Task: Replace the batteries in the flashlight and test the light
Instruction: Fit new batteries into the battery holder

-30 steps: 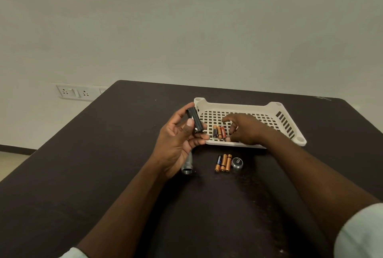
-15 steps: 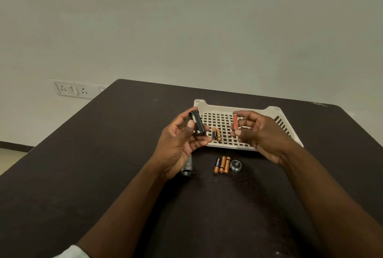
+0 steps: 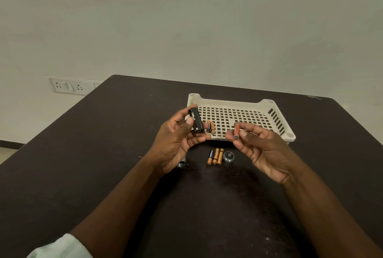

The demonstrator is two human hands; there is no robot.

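While the left hand (image 3: pixel 178 141) grips the black battery holder (image 3: pixel 196 122) upright, the right hand's (image 3: pixel 263 150) fingers (image 3: pixel 244 133) pinch an orange battery (image 3: pixel 236 131), also upright, just to the holder's right

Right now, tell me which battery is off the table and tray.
The orange battery, pinched in the right hand; the others lie in the tray or on the table.

We see a dark brown table (image 3: pixel 103 164) under a cream tray (image 3: pixel 232 103) whose floor is a grid of small square holes. The battery holder (image 3: pixel 196 122) is black. The battery (image 3: pixel 236 131) we pinch is orange-red with a grey tip. Three batteries (image 3: pixel 215 156) on the table are copper, one with a black band. The round cap (image 3: pixel 228 157) is silver-grey. Our sleeve (image 3: pixel 60 247) is pale green.
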